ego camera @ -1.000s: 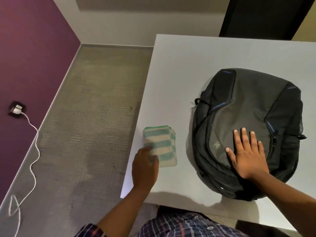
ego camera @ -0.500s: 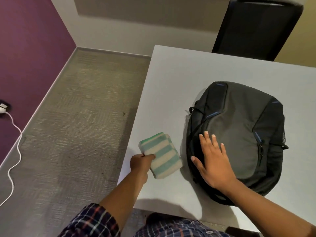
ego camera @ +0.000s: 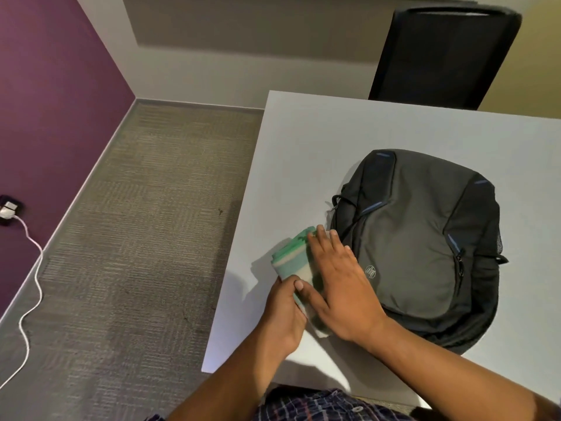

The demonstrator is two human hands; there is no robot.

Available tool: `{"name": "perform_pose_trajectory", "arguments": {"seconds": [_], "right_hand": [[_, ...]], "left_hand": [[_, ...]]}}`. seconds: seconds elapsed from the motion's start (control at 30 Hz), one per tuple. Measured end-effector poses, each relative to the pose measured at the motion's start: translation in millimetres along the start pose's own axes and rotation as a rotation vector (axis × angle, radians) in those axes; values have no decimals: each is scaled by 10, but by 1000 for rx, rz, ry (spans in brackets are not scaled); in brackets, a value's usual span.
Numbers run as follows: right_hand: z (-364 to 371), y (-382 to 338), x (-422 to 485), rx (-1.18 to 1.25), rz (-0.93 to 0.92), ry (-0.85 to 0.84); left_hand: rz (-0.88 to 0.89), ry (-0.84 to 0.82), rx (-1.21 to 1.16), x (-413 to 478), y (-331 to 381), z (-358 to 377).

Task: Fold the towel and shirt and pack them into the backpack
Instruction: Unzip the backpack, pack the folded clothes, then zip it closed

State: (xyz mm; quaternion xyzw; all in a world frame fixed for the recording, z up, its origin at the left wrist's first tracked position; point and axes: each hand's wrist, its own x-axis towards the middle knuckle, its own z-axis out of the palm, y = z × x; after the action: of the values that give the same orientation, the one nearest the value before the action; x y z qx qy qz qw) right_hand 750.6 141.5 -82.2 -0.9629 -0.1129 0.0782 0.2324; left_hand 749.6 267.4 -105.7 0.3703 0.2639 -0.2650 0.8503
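So the left hand (ego camera: pixel 285 311) is gripping the near end of the folded green-striped towel (ego camera: pixel 291 253). The right hand (ego camera: pixel 337 287) is now lying flat on top of it, fingers straight, instead of resting on the backpack (ego camera: pixel 419 244). The towel's sitting on the white table (ego camera: pixel 303 147), slid right up beside the pack, which is looking zipped shut, so I'm guessing unzipping comes next.

A folded towel (ego camera: pixel 292 259) with green and cream stripes is near the left edge of the white tabletop (ego camera: pixel 303 165), just beside a dark grey backpack (ego camera: pixel 422 247) that lies flat, front side up. The left hand (ego camera: pixel 285 312) grips the near end of the towel, thumb on top. The right hand (ego camera: pixel 341 284) rests flat on it with straight fingers. A black chair (ego camera: pixel 440 56) stands behind the tabletop. At the left a white cable (ego camera: pixel 39 253) runs from a wall plug (ego camera: pixel 7 208) down to the carpet
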Motion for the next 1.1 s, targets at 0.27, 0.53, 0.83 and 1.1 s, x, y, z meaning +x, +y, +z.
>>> {"name": "perform_pose_trajectory", "arguments": {"seconds": [0.27,0.53,0.83,1.1], "right_hand": [[-266,-28,-189,-9,98,76],[-354,398,-419,232,191,159],[-520,841,-770,887,538,406],[-704,1086,-1132,1039,691,602]], "left_hand": [[22,-173,-134,-271,96,480],[-145,-314,-37,-97,-64,780],[-133,-255,615,377,-336,945],[758,-736,1889,598,-752,587]]}}
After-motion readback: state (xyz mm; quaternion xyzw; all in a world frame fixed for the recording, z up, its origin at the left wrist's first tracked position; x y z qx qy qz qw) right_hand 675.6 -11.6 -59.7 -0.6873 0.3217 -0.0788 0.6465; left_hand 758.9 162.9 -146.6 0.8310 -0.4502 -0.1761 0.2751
